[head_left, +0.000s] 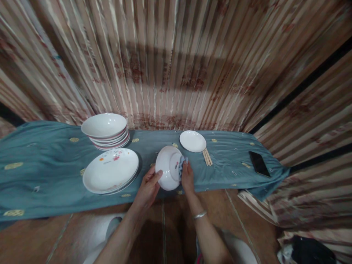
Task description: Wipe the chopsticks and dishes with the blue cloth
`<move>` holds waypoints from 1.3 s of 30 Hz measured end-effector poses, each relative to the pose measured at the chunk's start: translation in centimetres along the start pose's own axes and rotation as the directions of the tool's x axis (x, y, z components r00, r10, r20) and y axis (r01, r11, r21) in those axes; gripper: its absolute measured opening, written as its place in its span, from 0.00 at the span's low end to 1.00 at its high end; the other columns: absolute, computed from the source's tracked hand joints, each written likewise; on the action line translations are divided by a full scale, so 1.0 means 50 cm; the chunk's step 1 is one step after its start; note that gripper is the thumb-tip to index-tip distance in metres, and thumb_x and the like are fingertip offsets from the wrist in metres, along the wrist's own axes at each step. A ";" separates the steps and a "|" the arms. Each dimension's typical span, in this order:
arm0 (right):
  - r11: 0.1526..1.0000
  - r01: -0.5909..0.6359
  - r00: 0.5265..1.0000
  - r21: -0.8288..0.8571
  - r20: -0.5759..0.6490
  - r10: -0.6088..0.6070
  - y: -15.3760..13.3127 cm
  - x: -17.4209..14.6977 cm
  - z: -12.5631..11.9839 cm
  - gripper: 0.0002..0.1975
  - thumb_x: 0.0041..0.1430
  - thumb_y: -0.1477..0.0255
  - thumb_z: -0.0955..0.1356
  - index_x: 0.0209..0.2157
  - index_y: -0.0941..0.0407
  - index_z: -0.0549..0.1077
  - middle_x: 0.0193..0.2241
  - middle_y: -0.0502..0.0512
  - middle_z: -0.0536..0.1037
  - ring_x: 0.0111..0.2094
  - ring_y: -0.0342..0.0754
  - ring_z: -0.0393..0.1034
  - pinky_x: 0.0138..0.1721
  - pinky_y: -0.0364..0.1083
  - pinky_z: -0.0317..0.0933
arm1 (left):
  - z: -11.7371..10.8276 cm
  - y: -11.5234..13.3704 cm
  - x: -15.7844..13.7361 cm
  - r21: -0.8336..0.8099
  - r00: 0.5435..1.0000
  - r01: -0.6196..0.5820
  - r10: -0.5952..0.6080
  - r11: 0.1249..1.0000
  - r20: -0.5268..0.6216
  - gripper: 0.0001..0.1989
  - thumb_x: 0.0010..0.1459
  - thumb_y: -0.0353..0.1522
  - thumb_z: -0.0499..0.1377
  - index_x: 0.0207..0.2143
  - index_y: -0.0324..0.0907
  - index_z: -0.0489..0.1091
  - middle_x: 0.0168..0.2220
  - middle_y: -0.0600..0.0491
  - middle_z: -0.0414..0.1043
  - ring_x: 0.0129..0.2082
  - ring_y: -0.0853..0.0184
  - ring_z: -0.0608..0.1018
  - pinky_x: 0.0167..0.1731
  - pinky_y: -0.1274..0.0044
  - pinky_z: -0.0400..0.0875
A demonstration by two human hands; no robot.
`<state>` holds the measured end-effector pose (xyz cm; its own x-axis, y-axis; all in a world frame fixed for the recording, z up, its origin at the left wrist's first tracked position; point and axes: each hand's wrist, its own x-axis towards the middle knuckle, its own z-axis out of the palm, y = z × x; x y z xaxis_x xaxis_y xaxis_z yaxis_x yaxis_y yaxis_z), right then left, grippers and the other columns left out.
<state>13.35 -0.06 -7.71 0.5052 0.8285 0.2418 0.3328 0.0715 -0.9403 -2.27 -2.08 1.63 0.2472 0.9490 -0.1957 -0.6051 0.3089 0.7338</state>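
A white bowl [165, 169] is tipped on its side above the front part of the cloth-covered bench, its base turned toward the right. My left hand [150, 184] grips the bowl by its left rim, thumb on the outer wall. In my right hand [187, 177] is a bunched blue-and-white cloth [181, 167], pressed against the bowl near its foot. Part of the cloth is hidden by the fingers. Left of the bowl lie oval plates [110, 172] with a flower print, stacked. Behind them stands a pile of bowls [104, 125] with red-banded rims.
A small white plate [192, 141] sits at the back, with several wooden chopsticks [207, 157] beside it. A black phone [259, 163] lies near the right end of the green bench cover [228, 176]. Striped curtains [165, 73] hang close behind. A dark bag [310, 250] is on the floor.
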 end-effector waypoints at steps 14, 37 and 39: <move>0.997 -0.040 0.994 -0.067 -0.102 0.033 -0.059 -0.149 0.030 0.28 0.66 0.59 0.51 0.62 0.60 0.51 0.62 0.67 0.55 0.63 0.52 0.48 0.61 0.57 0.45 | -0.008 -0.005 0.005 -0.093 0.993 -0.005 -0.006 0.996 -0.119 0.21 0.38 0.34 0.71 0.37 0.39 0.74 0.35 0.50 0.79 0.42 0.60 0.78 0.44 0.72 0.71; 0.772 0.388 0.915 -0.504 0.113 -0.386 -0.119 -0.201 0.047 0.29 0.66 0.70 0.55 0.66 0.56 0.39 0.64 0.67 0.50 0.65 0.56 0.40 0.58 0.63 0.47 | -0.013 -0.014 0.009 -0.199 0.987 -0.014 -0.018 0.980 -0.157 0.15 0.39 0.31 0.70 0.31 0.39 0.70 0.29 0.52 0.78 0.35 0.64 0.79 0.39 0.75 0.72; 0.735 0.442 0.893 -0.514 0.171 -0.417 -0.126 -0.192 0.047 0.29 0.66 0.72 0.55 0.66 0.57 0.40 0.64 0.67 0.52 0.65 0.55 0.40 0.59 0.62 0.47 | -0.014 -0.013 0.008 -0.200 0.986 -0.008 -0.026 0.980 -0.167 0.16 0.38 0.31 0.70 0.30 0.39 0.70 0.28 0.53 0.78 0.33 0.65 0.79 0.37 0.76 0.71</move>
<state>4.55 -7.18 -4.68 0.1756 0.8049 0.5668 0.8771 0.1335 -0.4614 -2.29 -1.87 0.62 0.1329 0.9378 -0.3209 -0.7465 0.3077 0.5900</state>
